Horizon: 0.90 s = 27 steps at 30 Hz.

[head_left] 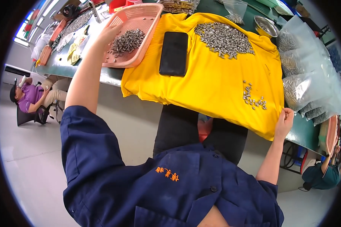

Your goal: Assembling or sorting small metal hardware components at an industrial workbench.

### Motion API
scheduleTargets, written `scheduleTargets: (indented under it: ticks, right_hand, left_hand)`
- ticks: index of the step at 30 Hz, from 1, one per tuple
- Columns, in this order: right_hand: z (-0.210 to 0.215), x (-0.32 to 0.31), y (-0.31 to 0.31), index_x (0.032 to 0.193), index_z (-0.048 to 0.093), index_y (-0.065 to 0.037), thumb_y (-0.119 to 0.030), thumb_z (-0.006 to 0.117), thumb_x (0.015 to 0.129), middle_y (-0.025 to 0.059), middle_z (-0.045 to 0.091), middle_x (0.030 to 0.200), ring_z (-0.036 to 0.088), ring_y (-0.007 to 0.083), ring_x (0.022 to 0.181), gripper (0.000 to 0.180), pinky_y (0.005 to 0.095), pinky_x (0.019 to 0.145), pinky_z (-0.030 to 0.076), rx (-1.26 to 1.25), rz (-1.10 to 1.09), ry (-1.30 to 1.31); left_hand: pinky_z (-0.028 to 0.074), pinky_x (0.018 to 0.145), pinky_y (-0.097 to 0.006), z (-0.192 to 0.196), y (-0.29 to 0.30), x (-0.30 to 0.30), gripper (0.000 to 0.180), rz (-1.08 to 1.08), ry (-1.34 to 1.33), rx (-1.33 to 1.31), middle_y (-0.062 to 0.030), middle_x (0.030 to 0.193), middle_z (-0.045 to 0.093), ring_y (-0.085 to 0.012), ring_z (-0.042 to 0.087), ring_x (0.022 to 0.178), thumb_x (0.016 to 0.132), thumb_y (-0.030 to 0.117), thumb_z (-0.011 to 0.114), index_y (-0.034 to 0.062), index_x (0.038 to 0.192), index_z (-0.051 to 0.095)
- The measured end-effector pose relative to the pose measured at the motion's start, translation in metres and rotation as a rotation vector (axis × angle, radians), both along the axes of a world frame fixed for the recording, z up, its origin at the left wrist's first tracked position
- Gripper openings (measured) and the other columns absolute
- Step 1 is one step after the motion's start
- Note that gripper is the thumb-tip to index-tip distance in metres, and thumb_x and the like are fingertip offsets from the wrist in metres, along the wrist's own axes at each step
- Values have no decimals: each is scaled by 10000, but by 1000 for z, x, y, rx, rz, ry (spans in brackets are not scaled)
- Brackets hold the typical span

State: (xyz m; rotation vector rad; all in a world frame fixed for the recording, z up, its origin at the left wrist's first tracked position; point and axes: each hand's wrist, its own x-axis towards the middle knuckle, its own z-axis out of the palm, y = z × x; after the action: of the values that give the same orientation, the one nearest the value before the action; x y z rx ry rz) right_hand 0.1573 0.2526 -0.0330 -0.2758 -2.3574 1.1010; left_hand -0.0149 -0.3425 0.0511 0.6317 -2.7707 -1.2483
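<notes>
A yellow cloth [212, 79] covers the green table in front of me. On it lie a large heap of small metal cylinders [223, 38], a small scatter of the same parts [254, 98] and a black phone [173, 53]. My left hand [109, 34] reaches into a pink plastic basket [140, 22], fingers spread beside a pile of grey metal parts [127, 41]; I cannot see anything held in it. My right hand [284, 121] pinches the near right edge of the yellow cloth.
Clear plastic bags of metal parts [310, 75] lie at the right. A steel bowl [265, 26] stands behind the cloth. Another pink basket [331, 134] sits at the right edge. One person sits at the far left [30, 98], another at the lower right [322, 176].
</notes>
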Motion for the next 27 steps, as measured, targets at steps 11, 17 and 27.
scheduleTargets:
  ticks: [11,17,27]
  right_hand:
    - [7,-6,-15,837,502,-18,-30,502,781,72,507,660,475,121,578,57,245,559,406,56,4,35]
    - [23,6,-4,803,484,-14,-34,498,779,80,492,619,456,137,524,34,260,515,387,-39,-77,27]
    - [19,3,9,811,486,-15,-42,490,775,67,497,607,462,128,524,45,261,515,388,-170,-55,15]
  left_hand:
    - [436,767,-270,34,159,54,234,-606,597,-128,-78,956,612,-167,576,860,772,118,615,59,997,600]
    - [452,729,-348,0,310,87,197,-1146,425,-190,-113,896,597,-281,572,830,765,137,578,51,942,597]
    - [304,964,-387,-54,328,92,490,-1096,505,-603,-193,1199,440,-343,390,1137,778,182,557,15,1213,406]
